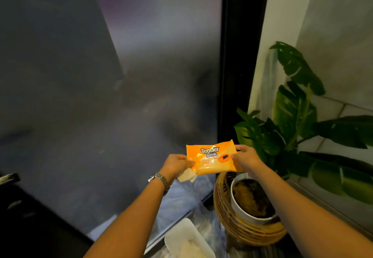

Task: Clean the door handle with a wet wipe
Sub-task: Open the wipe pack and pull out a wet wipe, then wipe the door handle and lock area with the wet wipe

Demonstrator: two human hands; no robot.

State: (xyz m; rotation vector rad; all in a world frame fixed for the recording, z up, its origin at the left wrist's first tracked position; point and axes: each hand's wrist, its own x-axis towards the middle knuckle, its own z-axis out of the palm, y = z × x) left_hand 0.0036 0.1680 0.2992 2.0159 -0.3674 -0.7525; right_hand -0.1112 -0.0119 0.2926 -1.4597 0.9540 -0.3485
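Both bare forearms reach forward and converge on the orange wipes pack (212,156). The left hand (176,164), a metal watch (160,179) on its wrist, pinches the pack's left edge with fingers curled and a pale wipe (186,177) tucked beneath. The right hand (245,156) grips the pack's right edge, thumb on top.

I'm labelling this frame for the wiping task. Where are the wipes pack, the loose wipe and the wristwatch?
wipes pack (212,157): head view, middle of its orange front.
loose wipe (186,177): head view, pale sheet below left hand.
wristwatch (160,179): head view, metal band on left wrist.
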